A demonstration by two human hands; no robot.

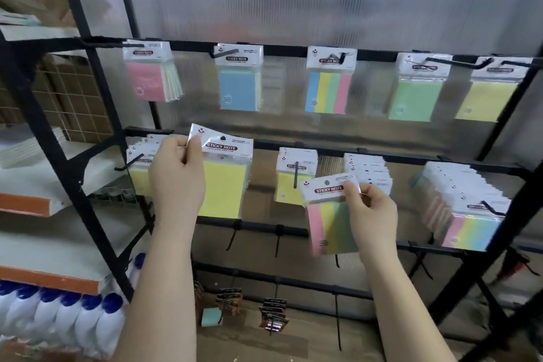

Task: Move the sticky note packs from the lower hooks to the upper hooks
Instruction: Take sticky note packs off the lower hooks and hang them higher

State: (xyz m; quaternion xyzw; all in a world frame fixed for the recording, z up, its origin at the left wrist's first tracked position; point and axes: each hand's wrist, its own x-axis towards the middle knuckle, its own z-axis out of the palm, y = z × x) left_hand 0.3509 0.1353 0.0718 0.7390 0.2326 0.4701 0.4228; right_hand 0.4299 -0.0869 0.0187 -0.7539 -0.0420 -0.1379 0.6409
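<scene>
A: What hangs on the rack?

B: Two rows of hooks. The upper row carries five sticky note packs: pink (147, 72), blue (238, 79), a striped one (329, 82), green (417, 88) and yellow (487, 91). The lower row carries a bunch of packs at far left (138, 161), a yellow pack on a hook (293, 176), a thick bunch right of the middle (370, 169) and a striped bunch at far right (467, 206).

A: And the hands?

B: The left hand (176, 173) pinches the top left corner of a yellow pack's (223, 182) white header, holding it in front of the lower row, off any hook. The right hand (370, 211) grips the header of a striped pack (329, 220), fingers curled round its right end; that pack tilts and hangs free below the lower bar.

A: Anything hard to make out?

B: The left hand covers most of the far-left bunch, so its count is unclear. Small print under "STICKY NOTE" is unreadable. The dark packets (273, 314) low on the rack are blurred. White bottles with blue caps (58, 320) at lower left are cut off by the edge.
</scene>
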